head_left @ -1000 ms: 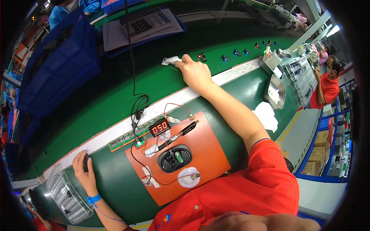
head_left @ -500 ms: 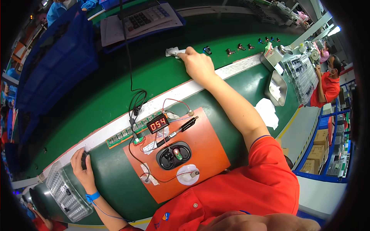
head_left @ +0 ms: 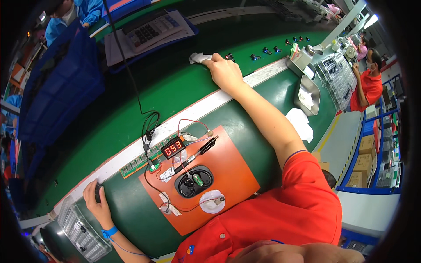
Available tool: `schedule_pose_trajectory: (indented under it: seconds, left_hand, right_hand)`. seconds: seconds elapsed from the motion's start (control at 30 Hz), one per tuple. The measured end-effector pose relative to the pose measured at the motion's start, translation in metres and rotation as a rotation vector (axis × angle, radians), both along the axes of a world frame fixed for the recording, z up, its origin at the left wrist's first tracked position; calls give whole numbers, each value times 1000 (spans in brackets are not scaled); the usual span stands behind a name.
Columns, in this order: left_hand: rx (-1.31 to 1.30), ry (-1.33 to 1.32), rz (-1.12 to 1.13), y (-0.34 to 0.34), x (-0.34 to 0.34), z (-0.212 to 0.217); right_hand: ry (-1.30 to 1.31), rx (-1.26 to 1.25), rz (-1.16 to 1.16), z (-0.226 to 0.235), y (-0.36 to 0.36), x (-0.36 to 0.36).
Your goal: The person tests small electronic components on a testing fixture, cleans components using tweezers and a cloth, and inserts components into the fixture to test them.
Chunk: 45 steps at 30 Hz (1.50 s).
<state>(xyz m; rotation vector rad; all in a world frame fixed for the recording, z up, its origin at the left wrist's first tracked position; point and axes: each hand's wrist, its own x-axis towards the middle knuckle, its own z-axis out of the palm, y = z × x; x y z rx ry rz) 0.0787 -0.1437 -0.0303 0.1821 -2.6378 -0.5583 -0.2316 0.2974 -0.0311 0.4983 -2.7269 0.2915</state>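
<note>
My right hand (head_left: pixel 224 70) reaches far across the green belt and presses on a crumpled white cloth (head_left: pixel 198 57), next to a small dark part (head_left: pixel 229 56). My left hand (head_left: pixel 95 201) rests at the near left with its fingers curled over a small black part at the white strip's edge. Between them lies an orange mat (head_left: pixel 232 175) carrying a black oval fixture (head_left: pixel 194 181), a small meter with red digits (head_left: pixel 173 147), a black probe (head_left: pixel 202 147) and red and black wires.
A clear parts tray (head_left: pixel 81 230) sits by my left wrist. Several small dark parts (head_left: pixel 265 50) line the far belt. A metal tray (head_left: pixel 307 94) and white cloth (head_left: pixel 300 122) lie at right. A calculator (head_left: pixel 149 28) and blue crates (head_left: pixel 57 87) stand beyond. A person in red (head_left: pixel 370 83) works at right.
My right hand has slid with the white cloth along the belt beside the small dark parts. The meter's red digits have changed. My left hand stays put.
</note>
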Motion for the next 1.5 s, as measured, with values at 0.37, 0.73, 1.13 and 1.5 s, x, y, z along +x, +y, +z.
schedule_pose_trajectory:
  seconds: [0.37,0.73,1.13,1.5]
  left_hand:
    - [-18,9,5,-1,0,-4]
    - [46,17,34,0,-1,-5]
    - [85,-5,34,-1,1,-4]
    - [60,-6,30,-5,0,-8]
  right_hand:
    - [-22,-688,238,5,36,24]
    - [-49,-47,374,6,22,59]
    - [-19,98,532,24,44,26]
    - [-24,173,558,25,53,23]
